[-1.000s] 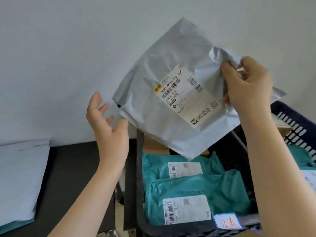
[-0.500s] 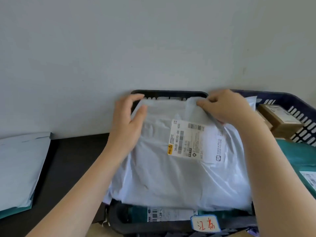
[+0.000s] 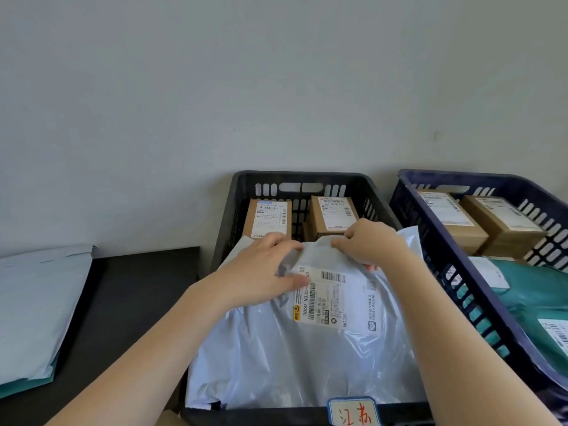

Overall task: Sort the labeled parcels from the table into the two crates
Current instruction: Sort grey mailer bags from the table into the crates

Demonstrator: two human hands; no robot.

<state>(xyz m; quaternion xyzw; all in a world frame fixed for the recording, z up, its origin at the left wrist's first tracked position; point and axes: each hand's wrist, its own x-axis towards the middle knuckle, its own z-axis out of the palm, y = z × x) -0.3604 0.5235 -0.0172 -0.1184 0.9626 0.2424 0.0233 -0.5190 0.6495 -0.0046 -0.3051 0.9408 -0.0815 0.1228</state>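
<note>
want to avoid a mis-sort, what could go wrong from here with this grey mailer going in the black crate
1. The grey mailer's far right corner rides up the wall of the black crate toward the blue crate; once released it might slump over that wall.
2. Its far edge, pinched by the left hand and right hand, bunches against the two cardboard boxes, so it may not lie flat.

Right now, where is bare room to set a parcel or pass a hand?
Bare: the dark table strip between the stacked mailers and the black crate. Crowded: that crate, with grey mailer held by left hand and right hand, boxes behind; also the blue crate.
</note>
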